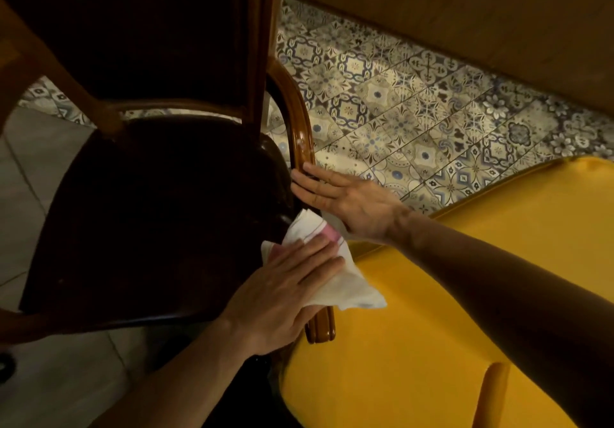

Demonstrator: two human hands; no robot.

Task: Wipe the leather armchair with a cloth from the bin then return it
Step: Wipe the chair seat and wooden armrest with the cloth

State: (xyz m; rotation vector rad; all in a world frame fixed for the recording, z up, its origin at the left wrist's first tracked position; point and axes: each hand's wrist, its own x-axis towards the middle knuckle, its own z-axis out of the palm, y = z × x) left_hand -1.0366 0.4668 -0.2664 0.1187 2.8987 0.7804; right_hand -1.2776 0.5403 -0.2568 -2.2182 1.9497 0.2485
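The armchair has a dark leather seat (146, 215) and a glossy wooden frame, its right armrest (300, 135) curving down beside the seat. My left hand (282, 298) lies flat on a white cloth (345, 288) with a pink stripe, pressing it on the seat's right edge by the armrest. My right hand (345, 201) rests flat, fingers apart, against the armrest just above the cloth, holding nothing. The bin is not in view.
A yellow upholstered seat (448, 294) stands close on the right, touching the armrest end. Patterned floor tiles (415, 121) spread behind, with a wooden wall panel (465, 12) beyond. The chair's dark backrest (133, 28) rises at top left. Grey floor tiles (30, 168) lie at left.
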